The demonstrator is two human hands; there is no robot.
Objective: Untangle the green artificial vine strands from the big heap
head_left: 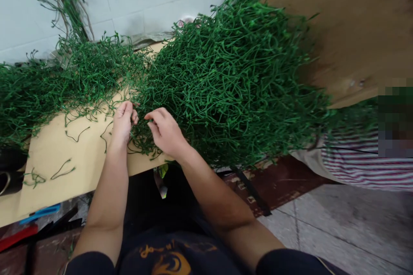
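Note:
A large heap of thin green plastic stems (226, 77) spreads over the cardboard sheet (80, 150). Close to its left edge is my left hand (125, 116), its fingers curled; what they hold, if anything, is too small to name. My right hand (164, 129) hovers just to the right, thumb and fingers bent toward each other with a gap, and no object shows between them. The hands are apart. A smaller green pile (93, 66) extends behind and to the left, and a few loose stems (63, 169) lie on the cardboard.
A brown board (351, 38) slants at the upper right. Beyond the heap sits a person in a striped garment (358, 159). Blue (40, 213) and red (17, 237) items lie below the cardboard at the lower left, near a dark round object (9, 180). White tiles rise behind.

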